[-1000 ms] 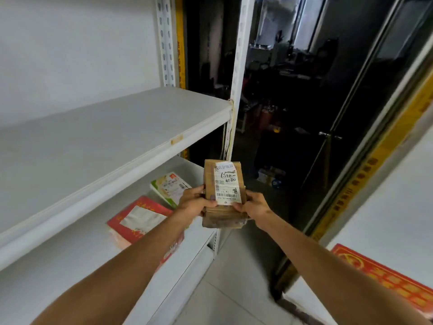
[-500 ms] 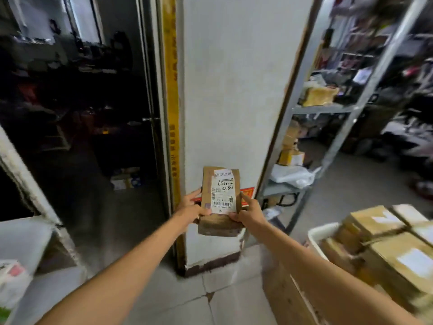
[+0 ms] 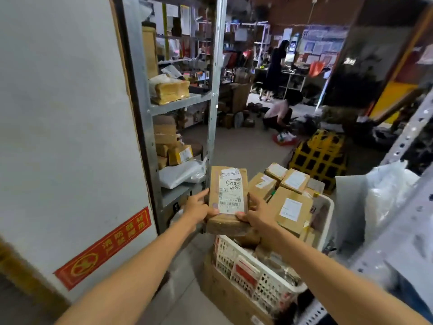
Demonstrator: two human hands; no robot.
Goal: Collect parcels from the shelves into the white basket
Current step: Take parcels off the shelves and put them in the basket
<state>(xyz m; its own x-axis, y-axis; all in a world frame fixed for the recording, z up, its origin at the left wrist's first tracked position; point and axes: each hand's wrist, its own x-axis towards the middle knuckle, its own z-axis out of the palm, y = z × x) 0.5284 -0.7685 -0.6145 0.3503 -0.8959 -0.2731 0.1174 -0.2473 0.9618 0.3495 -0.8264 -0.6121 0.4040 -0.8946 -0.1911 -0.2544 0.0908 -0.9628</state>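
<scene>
Cluttered storeroom aisle, and at its middle a brown parcel [image 3: 228,198] with a white shipping label is held face up toward the camera, above the near-left corner of the white basket [image 3: 234,261] and not yet in it. The left hand [image 3: 196,211] grips its lower left edge, thumb on the face and forefinger stretched up along the side. The right hand [image 3: 257,214] grips the lower right corner, thumb at the foot of the label, its other fingers hidden behind. The basket is heaped with cardboard boxes [image 3: 293,207] that rise above its rim toward the far right corner, and it appears to sit on a larger carton [image 3: 225,294]. Left of it stands a metal rack [image 3: 215,90] holding more parcels and a white plastic bag [image 3: 182,172], then a white wall panel [image 3: 70,113]. A yellow crate [image 3: 318,156] lies beyond the basket's far edge. To do this step well, I judge, the parcel should go down flat on a level part of the heap, away from the rim, and be released only once it rests steady, since on the slope it could slide off.
</scene>
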